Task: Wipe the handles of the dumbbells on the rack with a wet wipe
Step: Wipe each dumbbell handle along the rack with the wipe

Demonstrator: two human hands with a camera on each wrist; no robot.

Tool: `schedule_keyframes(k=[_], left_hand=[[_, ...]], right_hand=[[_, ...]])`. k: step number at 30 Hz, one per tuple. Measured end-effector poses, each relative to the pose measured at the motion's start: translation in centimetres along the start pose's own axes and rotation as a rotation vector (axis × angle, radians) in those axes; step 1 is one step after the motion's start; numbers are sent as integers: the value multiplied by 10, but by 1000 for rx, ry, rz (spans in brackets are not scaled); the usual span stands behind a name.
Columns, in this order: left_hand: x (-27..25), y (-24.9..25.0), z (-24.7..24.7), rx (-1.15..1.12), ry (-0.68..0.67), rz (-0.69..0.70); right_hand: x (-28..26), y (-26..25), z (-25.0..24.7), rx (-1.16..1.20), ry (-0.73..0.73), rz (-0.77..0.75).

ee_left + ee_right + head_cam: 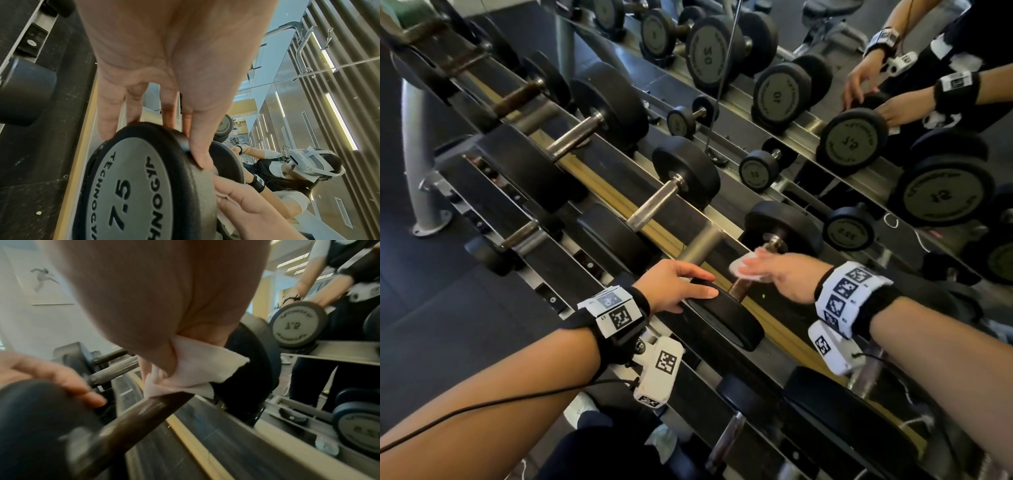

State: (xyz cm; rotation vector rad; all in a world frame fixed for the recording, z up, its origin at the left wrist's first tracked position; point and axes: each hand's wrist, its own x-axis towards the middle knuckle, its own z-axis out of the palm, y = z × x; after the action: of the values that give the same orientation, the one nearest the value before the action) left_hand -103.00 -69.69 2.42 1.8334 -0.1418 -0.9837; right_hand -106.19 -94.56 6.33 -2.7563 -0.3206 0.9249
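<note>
A black 7.5 dumbbell [726,318] lies across the upper rack rail [654,233], and its grey end plate [133,186] faces the left wrist view. My left hand [688,284] grips the near weight head, fingers curled over its rim [144,116]. My right hand [763,269] holds a folded white wet wipe [746,269] pressed onto the dark metal handle [739,289] close to the far weight head [784,229]. In the right wrist view the wipe [195,369] is bunched under my fingers on top of the handle [133,415].
Several more dumbbells [681,171] sit along the rail to the left, with smaller ones on the lower tier [517,236]. A mirror [859,85] behind the rack reflects the dumbbells and my arms. Another dumbbell [835,411] lies to the right.
</note>
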Motion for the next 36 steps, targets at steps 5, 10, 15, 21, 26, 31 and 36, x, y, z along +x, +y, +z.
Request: schedule_keyframes(k=[5, 10, 15, 21, 26, 31, 36], left_hand=[[1, -2, 0, -6, -2, 9], [2, -2, 2, 5, 13, 18], [3, 3, -1, 32, -3, -10], [0, 3, -1, 22, -5, -4], [0, 2, 0, 47, 8, 9], [0, 4, -1, 42, -4, 0], [-2, 3, -1, 31, -1, 5]], right_hand=[[-2, -4, 5, -72, 83, 45], [-22, -22, 41, 4, 2, -58], [-8, -8, 11, -73, 37, 10], [-4, -11, 4, -125, -24, 173], [-25, -33, 26, -22, -57, -39], [-11, -16, 9, -78, -7, 183], [-1, -7, 3, -95, -36, 316]])
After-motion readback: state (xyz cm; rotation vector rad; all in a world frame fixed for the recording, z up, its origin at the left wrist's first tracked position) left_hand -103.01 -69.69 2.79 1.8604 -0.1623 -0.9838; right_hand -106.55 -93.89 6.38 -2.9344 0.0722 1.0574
